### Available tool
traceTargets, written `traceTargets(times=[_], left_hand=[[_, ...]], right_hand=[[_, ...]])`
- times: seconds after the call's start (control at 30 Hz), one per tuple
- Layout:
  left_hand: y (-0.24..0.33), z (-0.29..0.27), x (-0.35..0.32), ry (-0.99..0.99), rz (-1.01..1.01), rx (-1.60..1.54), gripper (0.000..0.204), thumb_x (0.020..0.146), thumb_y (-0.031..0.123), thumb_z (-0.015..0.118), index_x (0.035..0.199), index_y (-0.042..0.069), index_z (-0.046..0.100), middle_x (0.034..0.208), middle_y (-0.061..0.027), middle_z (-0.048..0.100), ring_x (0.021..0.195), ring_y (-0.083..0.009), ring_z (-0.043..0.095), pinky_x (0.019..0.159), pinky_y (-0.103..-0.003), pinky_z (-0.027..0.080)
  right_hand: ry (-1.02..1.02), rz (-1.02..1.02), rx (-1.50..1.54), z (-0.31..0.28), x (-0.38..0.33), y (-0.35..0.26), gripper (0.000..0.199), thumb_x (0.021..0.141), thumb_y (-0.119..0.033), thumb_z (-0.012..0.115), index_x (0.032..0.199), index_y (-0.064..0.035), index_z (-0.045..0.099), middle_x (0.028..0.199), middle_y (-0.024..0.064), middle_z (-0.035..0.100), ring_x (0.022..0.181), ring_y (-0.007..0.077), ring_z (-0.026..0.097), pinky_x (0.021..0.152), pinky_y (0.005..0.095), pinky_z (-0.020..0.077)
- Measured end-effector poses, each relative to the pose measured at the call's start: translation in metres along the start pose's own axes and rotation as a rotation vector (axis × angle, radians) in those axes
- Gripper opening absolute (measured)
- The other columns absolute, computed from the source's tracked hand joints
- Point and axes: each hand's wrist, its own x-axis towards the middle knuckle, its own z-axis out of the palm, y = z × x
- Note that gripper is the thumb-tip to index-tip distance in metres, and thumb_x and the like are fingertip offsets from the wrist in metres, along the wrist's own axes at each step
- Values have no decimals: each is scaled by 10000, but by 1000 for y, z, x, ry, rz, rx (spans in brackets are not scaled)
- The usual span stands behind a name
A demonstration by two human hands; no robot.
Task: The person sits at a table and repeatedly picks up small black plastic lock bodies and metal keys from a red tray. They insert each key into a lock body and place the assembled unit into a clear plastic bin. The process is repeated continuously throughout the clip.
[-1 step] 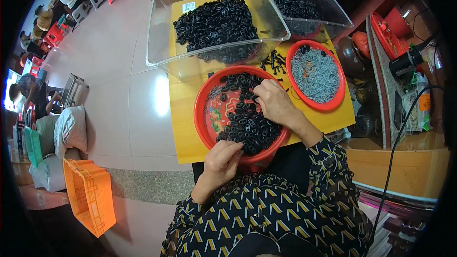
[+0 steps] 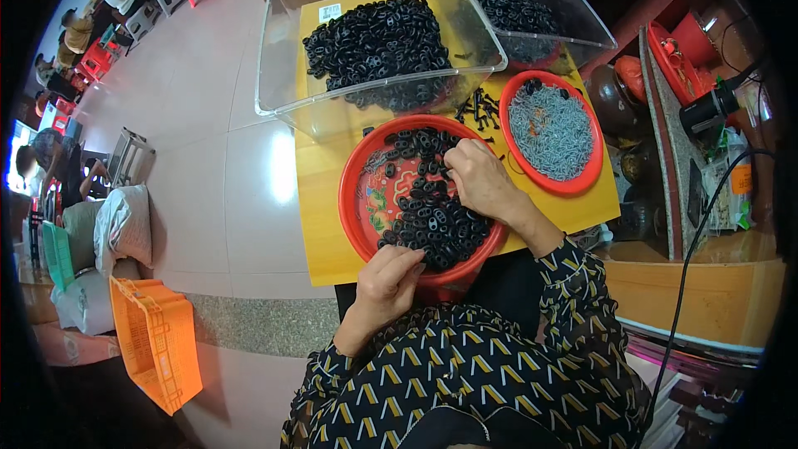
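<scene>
A round red tray [image 2: 349, 224] with a printed floral bottom holds many small black oval pieces [image 2: 436, 220] with two holes each, heaped mostly to its right and front. At the tray's near left rim is my left hand [image 2: 384, 283], its thumb and fingers closed together by the edge of the heap. My right hand [image 2: 482, 176] reaches over the right side of the tray, fingers bent down and closed among the black pieces. What either set of fingertips grips is hidden or too small to name. Some silvery screws [image 2: 374, 161] lie at the tray's left inner side.
Behind the tray, a clear plastic bin [image 2: 274, 66] holds more black pieces; a second clear bin [image 2: 573, 25] stands beside it. A red bowl of screws [image 2: 553, 133] and loose black screws [image 2: 480, 108] lie right. An orange crate [image 2: 158, 341] is on the floor; people sit far left.
My right hand has shifted very slightly over the black pieces. Otherwise the two pictures look the same.
</scene>
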Motion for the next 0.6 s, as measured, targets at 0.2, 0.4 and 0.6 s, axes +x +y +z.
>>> traceTargets(times=[0.2,0.4,0.6], left_hand=[[0,1,1,-2,-1,-6,230,657,-84,620,874,-27,569,749,-132,570,656,-260,559,565,-309,450],[-1,0,-1,5,-2,0,229,654,-83,625,869,-27,570,749,-132,571,656,-261,562,568,-313,452],[0,1,3,-13,7,8,226,657,-80,625,868,-25,569,750,-131,571,662,-262,565,572,-313,455]], right_hand=[[104,89,136,-2,7,9,73,709,-11,568,767,-5,526,769,143,508,760,324,514,677,394,417],[64,76,90,-13,-2,-4,135,704,-39,596,834,-22,562,803,142,511,807,319,516,718,386,423],[-17,3,-106,-5,-1,-5,129,685,-60,605,808,-24,592,785,146,499,805,317,499,732,383,418]])
